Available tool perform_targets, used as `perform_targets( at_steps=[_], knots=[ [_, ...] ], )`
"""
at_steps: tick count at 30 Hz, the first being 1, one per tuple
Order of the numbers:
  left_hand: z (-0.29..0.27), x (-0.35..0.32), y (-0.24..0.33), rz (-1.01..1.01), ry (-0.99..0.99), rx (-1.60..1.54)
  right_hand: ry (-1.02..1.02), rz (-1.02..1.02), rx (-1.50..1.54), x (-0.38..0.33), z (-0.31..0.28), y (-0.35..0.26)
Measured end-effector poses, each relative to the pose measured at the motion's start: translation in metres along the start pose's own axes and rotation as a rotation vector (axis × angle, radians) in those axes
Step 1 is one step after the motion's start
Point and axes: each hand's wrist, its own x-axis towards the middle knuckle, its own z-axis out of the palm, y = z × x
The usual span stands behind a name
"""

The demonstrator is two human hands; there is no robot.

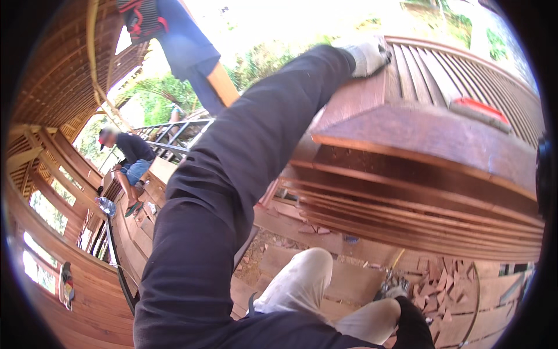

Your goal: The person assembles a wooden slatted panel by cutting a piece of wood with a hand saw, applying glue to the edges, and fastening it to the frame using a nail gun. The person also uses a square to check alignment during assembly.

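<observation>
My left arm in a dark sleeve reaches up across the middle. At its end my left hand [369, 57], in a whitish knit glove, is closed over the top corner of a brown louvred wooden panel [363, 96]. The slats run to the upper right, and the panel's thick edge faces me. Below it lie layers of similar boards [418, 209], partly blurred. Low on the right, my gloved right hand [397, 289] is beside my knee, with its fingers curled by a small metallic thing too unclear to name. A red-and-grey hand-sized block [481, 113] rests on the slats.
Broken wood offcuts [447, 291] litter the plank floor at lower right. A seated person [132, 154] is at left, near a clear plastic bottle [106, 206] and a dark metal ladder-like frame [174, 139]. Blue cloth [186, 49] hangs close at the top, beside a wooden roof.
</observation>
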Motion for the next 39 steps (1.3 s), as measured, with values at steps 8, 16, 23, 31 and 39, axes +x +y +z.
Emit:
perform_targets(
  at_steps=[8, 16, 23, 31, 39],
  knots=[
    [0.004, 0.002, -0.017, -0.067, 0.002, -0.037, -0.079, 0.004, 0.162, 0.026, -0.044, -0.028],
    [-0.010, -0.017, 0.016, -0.046, 0.037, 0.042, -0.078, 0.106, 0.237, 0.020, -0.060, -0.022],
    [-0.001, -0.007, -0.001, 0.008, 0.053, 0.004, -0.083, 0.224, 0.362, -0.021, -0.071, -0.027],
    [-0.010, -0.013, 0.000, 0.112, 0.142, 0.140, -0.129, 0.439, 0.498, -0.092, -0.086, -0.042],
    [-0.022, -0.048, 0.015, 0.122, -0.037, 0.056, -0.275, 0.742, 0.741, -0.241, -0.145, -0.077]
  ],
)
